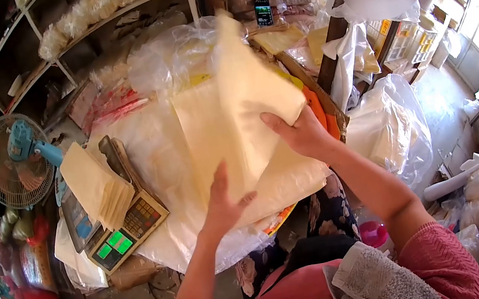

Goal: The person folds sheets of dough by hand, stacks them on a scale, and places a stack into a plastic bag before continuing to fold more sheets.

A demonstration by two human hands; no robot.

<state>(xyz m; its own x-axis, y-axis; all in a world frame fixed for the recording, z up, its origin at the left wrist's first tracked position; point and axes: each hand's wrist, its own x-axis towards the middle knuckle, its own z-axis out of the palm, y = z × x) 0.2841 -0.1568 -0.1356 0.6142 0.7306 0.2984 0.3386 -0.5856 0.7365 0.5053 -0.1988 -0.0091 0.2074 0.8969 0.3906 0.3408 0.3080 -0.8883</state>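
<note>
My right hand [305, 133] grips the edge of a thin cream-yellow sheet [257, 83], thumb on top, fingers behind it. The raised part of the sheet stands up and is blurred at its far end. Under it lie more pale sheets [203, 124] in a broad layer on clear plastic. My left hand [226, 199] is open with thumb and fingers apart, close over the near left part of the sheets. To the left, a stack of folded cream sheets [97, 183] rests on a digital scale [137, 220] with lit green displays.
A fan [16, 161] stands at the left. Shelves [104, 23] with bagged goods line the back, and a phone [263, 12] leans against stacked bags. At right are a plastic bag of sheets [390, 124] and a dark post [334, 51]. A grey towel [379, 281] hangs over my shoulder.
</note>
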